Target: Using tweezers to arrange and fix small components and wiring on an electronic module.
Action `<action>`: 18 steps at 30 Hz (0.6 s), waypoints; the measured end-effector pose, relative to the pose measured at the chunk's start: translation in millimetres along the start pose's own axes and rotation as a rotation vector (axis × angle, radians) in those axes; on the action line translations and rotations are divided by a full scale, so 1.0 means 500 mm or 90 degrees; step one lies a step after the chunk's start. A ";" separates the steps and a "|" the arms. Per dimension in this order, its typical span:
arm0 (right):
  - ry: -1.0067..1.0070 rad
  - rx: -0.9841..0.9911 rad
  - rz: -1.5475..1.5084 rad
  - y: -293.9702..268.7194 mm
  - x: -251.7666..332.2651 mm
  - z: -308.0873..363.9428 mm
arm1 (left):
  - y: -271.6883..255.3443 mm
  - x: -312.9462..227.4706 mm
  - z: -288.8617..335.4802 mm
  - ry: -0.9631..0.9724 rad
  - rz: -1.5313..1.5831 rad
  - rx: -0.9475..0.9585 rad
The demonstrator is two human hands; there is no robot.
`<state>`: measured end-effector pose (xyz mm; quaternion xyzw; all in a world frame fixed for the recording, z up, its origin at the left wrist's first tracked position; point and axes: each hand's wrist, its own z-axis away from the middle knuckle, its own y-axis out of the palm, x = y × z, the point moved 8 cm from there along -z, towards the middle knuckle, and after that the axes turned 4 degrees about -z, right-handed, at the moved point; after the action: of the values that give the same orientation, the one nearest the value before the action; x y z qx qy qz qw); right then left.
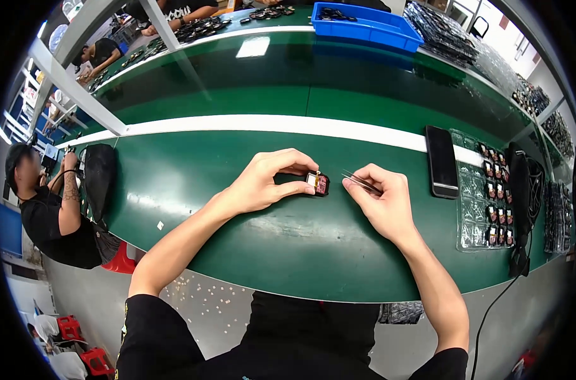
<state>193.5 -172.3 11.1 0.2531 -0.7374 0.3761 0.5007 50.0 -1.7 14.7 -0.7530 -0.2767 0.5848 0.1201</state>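
Hands: left point(262, 183) pinching small module point(319, 183), right point(381, 201) gripping tweezers point(361, 182).

A green table point(237, 240) holds a black phone point(441, 161), a clear tray point(471, 209), and a blue bin point(364, 28).

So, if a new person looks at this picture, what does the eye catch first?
First, the two bare hands at the centre of the green bench: the left hand pinches a small dark electronic module, and the right hand points metal tweezers at it. To the right lie a black smartphone and a clear tray of similar modules; a blue bin sits far behind.
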 end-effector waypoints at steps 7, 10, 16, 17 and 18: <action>0.039 0.031 -0.016 0.004 0.000 0.003 | 0.014 -0.034 0.006 0.049 -0.168 0.027; 0.049 0.020 -0.052 0.008 -0.017 0.006 | 0.019 -0.040 0.008 0.089 -0.249 0.024; 0.028 0.011 -0.033 0.015 -0.003 0.014 | 0.023 -0.025 0.004 0.095 -0.273 0.043; 0.011 0.002 -0.045 0.018 -0.006 0.015 | 0.024 -0.023 0.003 0.092 -0.275 0.045; 0.000 0.015 -0.037 0.019 -0.002 0.014 | 0.023 -0.023 0.003 0.091 -0.269 0.043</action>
<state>183.1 -172.2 5.6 0.2805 -0.7255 0.3696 0.5084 49.7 -17.8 17.9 -0.7136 -0.3992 0.5006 0.2843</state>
